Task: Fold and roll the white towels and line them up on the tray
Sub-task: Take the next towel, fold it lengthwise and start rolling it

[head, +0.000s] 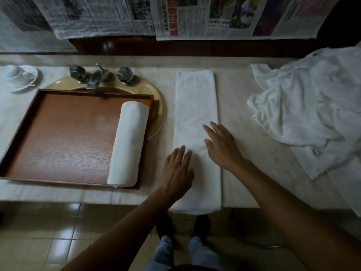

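Setting: a pale stone table point(240, 114) with a sink basin point(158, 108) set into it, seen from above by the person standing at its front edge.
Folded towel: a white towel point(195, 94) lies in a long, narrow strip running from the back of the table to the front, just right of the tray, with its near end hanging slightly over the edge.
Left hand: the left hand point(176, 169) lies palm down on the near left part of the strip, its grip flat, fingers straight and close together, holding nothing.
Right hand: the right hand point(220, 147) is palm down over the right side of the strip, a little farther back, its grip spread wide and holding nothing; whether the palm presses the cloth cannot be told.
Tray: a brown wooden tray point(58, 137) sits over the basin, left of the strip.
Rolled towel: one finished roll point(128, 143) lies along the tray's right wall.
Waiting towels: a crumpled heap of white cloth point(304, 106) covers the right end of the table, well apart from the hands.
Fittings: a metal tap point(96, 77) with two knobs stands behind the tray.
Crockery: a white cup point(11, 72) on a saucer point(29, 75) sits at the far left.
Backdrop: sheets of newspaper point(195, 16) hang over the wall behind.
Below: tiled floor point(58, 231).
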`<state>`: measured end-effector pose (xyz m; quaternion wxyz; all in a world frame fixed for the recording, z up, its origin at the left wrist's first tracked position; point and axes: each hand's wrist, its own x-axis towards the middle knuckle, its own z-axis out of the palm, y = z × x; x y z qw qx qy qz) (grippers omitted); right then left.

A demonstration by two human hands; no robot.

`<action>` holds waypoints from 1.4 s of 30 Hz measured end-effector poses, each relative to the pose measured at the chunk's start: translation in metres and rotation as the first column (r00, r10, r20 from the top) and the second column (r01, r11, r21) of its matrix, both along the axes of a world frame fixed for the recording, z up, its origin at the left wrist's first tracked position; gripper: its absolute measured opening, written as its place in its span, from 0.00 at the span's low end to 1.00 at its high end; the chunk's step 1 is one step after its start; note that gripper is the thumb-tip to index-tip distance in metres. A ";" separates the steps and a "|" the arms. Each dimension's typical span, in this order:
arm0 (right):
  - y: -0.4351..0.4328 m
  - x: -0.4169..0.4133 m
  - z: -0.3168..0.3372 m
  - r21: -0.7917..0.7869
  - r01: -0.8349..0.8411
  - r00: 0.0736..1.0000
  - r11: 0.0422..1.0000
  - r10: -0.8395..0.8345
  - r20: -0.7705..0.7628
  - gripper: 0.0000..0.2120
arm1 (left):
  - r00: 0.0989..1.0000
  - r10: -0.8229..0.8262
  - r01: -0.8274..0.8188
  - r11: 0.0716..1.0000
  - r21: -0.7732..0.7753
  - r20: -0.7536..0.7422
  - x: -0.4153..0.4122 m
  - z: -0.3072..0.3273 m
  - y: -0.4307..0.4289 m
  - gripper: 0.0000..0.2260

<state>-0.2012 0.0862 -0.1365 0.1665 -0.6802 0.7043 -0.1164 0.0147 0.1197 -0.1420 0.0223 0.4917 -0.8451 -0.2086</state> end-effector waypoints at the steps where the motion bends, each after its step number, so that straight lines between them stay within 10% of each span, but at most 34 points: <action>1: -0.016 -0.001 -0.001 -0.023 -0.014 1.000 1.000 0.014 0.004 0.25 | 1.000 -0.018 0.018 1.000 -0.008 -0.001 -0.009 -0.001 -0.008 0.30; 10: -0.151 0.006 -0.021 0.194 -0.278 0.931 0.941 0.314 -0.185 0.28 | 0.998 -0.028 0.025 0.998 -0.052 -0.050 -0.035 -0.047 -0.039 0.29; 23: -0.289 0.003 -0.018 0.270 -0.110 0.963 0.957 0.170 -0.211 0.28 | 0.997 -0.017 0.015 0.999 -0.029 -0.072 -0.033 -0.045 -0.040 0.29; 32: -0.117 -0.001 -0.051 0.010 -0.148 0.982 0.989 0.148 -0.120 0.27 | 0.997 -0.037 0.036 0.999 -0.021 -0.065 -0.032 -0.048 -0.040 0.29; 42: -0.266 -0.045 -0.045 -0.037 -0.120 0.963 0.992 0.107 -0.249 0.25 | 1.000 -0.025 0.024 0.999 -0.044 -0.015 -0.043 -0.038 -0.002 0.30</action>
